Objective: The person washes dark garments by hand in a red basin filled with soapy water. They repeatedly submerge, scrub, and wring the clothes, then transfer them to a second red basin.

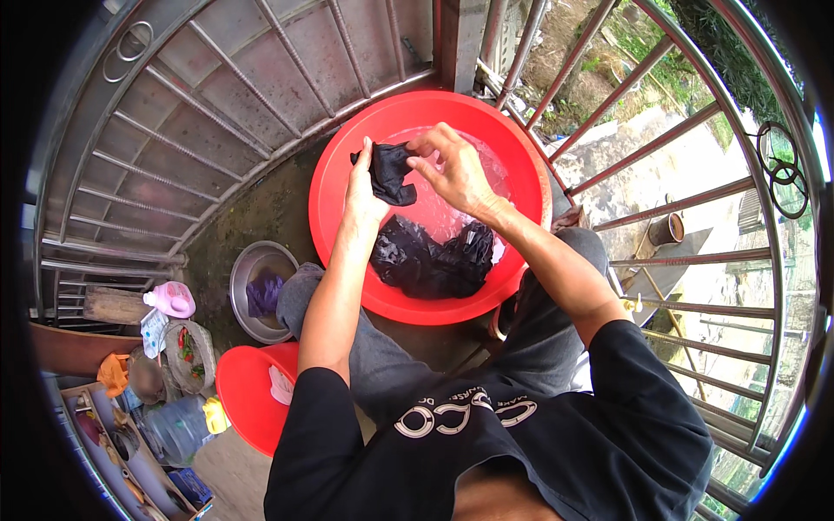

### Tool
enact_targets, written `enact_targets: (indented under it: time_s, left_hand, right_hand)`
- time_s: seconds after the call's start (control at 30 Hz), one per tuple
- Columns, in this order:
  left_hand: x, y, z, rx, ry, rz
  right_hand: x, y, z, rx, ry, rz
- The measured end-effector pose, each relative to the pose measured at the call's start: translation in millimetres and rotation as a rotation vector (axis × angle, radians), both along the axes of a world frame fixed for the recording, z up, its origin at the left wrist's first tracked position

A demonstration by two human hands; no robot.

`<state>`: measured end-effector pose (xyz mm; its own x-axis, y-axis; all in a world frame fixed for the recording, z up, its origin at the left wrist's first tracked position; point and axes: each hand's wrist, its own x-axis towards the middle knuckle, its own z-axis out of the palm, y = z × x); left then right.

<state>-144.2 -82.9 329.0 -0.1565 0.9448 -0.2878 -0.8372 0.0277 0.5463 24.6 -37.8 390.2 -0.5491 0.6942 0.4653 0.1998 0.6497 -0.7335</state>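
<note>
A small black wet cloth [391,170] hangs over a wide red plastic basin [339,260]. My left hand [365,192] grips it along its left side, with the thumb pointing up. At the cloth's upper right corner, the fingertips of my right hand [453,166] pinch its edge. Below both hands, a larger dark garment [433,264] lies bunched and partly under water at the basin's near side. Pale, sudsy water [440,218] fills the basin around it.
Left of my knee stands a metal basin [239,293] holding a purple cloth [264,296]. A red bucket [244,397] lies closer, near a pink detergent bottle [172,299] and a clear water jug [176,426]. Metal railings [690,192] curve along the right.
</note>
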Motion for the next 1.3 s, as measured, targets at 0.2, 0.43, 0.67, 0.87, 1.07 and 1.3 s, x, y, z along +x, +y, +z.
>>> enact_targets:
  time_s: [0.2, 0.43, 0.67, 0.87, 1.07, 1.3]
  left_hand:
    - [0, 6, -11, -0.02, -0.018, -0.037]
    - [13, -7, 29, 0.046, 0.236, -0.083]
    - [6, -10, 36, 0.154, 0.405, -0.265]
    - [22, -14, 8, 0.019, 0.397, -0.627]
    - [37, -15, -20, -0.029, 0.467, -0.713]
    - [22, -10, -29, -0.081, 0.174, -0.526]
  right_hand:
    - [1, 6, -9, 0.15, -0.022, -0.049]
    - [29, 61, -7, -0.111, 0.319, -0.382]
    - [40, 81, -19, -0.425, 0.562, -0.283]
    - [42, 77, -4, -0.734, 0.748, -0.153]
    - [38, 66, 5, -0.605, 0.708, -0.154]
    - [51, 97, -32, -0.505, 0.612, -0.237]
